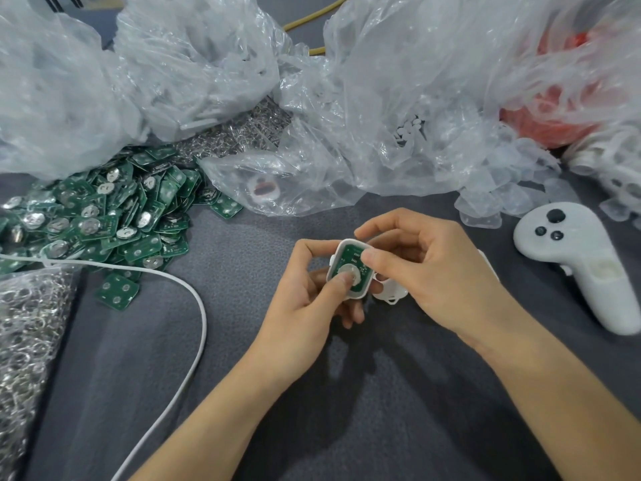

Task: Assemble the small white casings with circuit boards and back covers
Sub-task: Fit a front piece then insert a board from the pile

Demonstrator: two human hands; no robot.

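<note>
Left hand [305, 293], right hand [428, 269] pinching casing [349, 243], circuit board [353, 255] inside

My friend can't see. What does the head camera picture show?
The left hand and right hand hold a white casing with a green circuit board inside, the left thumb pressing it. A pile of green boards lies left, plastic bags behind, a white controller right.
</note>
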